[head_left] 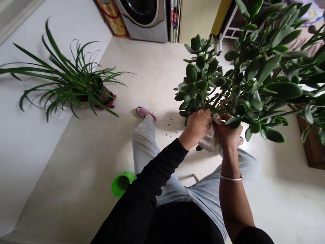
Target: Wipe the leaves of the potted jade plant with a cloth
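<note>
Pale cloth point(209, 140) fills the grip of left hand point(199, 124) and right hand point(228, 134). Light pressure should spare the near leaves point(256, 127).

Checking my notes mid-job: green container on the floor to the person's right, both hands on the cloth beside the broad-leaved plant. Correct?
One slip: the head view shows the green container on the floor at left, not right. Left hand and right hand are on the cloth beside the broad-leaved plant.
</note>
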The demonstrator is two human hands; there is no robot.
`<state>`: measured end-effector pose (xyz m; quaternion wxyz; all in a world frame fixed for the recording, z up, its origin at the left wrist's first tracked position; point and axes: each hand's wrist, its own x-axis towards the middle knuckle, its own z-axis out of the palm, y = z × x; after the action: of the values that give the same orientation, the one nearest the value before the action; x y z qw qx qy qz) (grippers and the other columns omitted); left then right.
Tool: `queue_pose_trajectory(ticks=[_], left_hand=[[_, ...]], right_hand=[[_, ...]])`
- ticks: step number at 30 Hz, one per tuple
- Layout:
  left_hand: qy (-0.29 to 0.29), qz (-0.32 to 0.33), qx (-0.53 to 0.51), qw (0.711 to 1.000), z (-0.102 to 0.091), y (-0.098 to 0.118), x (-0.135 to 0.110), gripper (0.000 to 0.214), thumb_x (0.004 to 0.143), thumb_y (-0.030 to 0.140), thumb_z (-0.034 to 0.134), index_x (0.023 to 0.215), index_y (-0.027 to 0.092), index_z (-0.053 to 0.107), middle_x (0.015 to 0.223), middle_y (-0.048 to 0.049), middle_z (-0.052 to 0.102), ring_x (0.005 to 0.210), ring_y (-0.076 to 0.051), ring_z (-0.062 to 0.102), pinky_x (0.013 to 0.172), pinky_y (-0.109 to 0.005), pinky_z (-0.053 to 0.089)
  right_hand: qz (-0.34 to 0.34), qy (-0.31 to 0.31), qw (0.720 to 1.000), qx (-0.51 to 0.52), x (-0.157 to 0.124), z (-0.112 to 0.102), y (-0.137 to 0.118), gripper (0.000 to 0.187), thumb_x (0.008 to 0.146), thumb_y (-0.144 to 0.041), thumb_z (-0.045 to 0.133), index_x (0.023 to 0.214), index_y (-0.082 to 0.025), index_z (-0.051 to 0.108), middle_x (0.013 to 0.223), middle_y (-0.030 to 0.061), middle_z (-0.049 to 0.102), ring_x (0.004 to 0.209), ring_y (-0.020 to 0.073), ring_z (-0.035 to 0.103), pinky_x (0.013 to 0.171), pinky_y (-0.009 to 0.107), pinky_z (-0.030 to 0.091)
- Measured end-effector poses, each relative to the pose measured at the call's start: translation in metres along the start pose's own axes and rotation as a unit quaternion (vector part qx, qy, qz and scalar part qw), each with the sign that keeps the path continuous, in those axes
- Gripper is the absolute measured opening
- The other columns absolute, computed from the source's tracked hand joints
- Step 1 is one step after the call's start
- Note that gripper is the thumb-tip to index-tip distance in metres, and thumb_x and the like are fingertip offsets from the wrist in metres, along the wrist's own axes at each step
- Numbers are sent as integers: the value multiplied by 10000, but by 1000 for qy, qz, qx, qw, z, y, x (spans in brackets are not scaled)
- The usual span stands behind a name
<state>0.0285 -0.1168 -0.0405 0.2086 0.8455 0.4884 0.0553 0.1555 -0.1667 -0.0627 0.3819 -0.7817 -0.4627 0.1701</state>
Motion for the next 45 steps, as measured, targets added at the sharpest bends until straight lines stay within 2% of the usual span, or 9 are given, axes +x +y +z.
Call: queue_pose_trajectory(ticks=[7,13,17,21,27,30,34,41,45], left_hand=[[-1,12,6,1000,-2,-3,-2,296,1018,110,403,1104,149,683,1057,-123,761,990,-256,720,830,-354,542],[18,23,-1,1000,-4,-5,-6,277,972,74,434,1039,175,683,1006,-100,760,952,-245,718,792,-341,537],[43,28,-23,998,-1,-6,-6,274,955,62,431,1005,180,673,971,-100,757,924,-247,718,767,-345,548],[72,15,-42,996,6,-7,-5,262,962,49,440,1021,168,666,998,-108,749,952,-258,719,787,-355,555],[149,25,-107,983,15,-11,-11,237,967,35,487,1069,176,649,1106,-103,703,947,-232,707,770,-333,565],[178,25,-159,971,12,-12,-22,197,966,43,517,1017,187,642,1084,-84,676,918,-211,694,758,-317,568],[198,32,-244,949,6,-14,-44,154,960,61,565,1000,191,639,1040,-49,655,865,-168,679,754,-284,570],[271,92,-364,886,0,-17,-85,147,957,71,626,1021,197,666,999,-26,677,823,-113,645,725,-220,536],[291,111,-446,839,-2,-15,-106,81,992,174,652,1054,219,680,984,-25,683,806,-108,624,670,-198,506]], right_hand=[[-17,-1,1000,-1,1,3,3,297,850,-452,673,893,-181,787,838,70,786,785,233,691,756,353,531],[-26,12,1000,11,0,0,0,281,878,-412,637,912,-180,793,877,91,803,865,263,725,838,380,564],[-5,52,998,45,-2,4,7,247,815,-446,718,849,-204,756,828,77,781,822,280,723,825,421,582],[-20,76,995,64,0,9,15,213,777,-419,762,852,-223,725,811,54,745,798,274,702,849,453,579],[3,95,990,106,0,2,8,264,743,-442,813,833,-225,695,792,49,717,795,262,681,852,444,570],[33,68,984,159,-8,-5,11,281,763,-464,793,857,-209,721,776,41,710,729,225,648,756,401,551],[98,87,951,281,-24,-12,25,307,729,-438,846,896,-204,737,754,-9,670,651,156,569,660,327,518],[180,90,884,422,-48,-33,35,359,656,-380,912,938,-191,796,828,1,735,743,150,652,779,325,579],[202,113,879,418,-64,-46,36,283,734,-376,857,945,-195,803,931,43,758,841,193,693,805,356,599]])
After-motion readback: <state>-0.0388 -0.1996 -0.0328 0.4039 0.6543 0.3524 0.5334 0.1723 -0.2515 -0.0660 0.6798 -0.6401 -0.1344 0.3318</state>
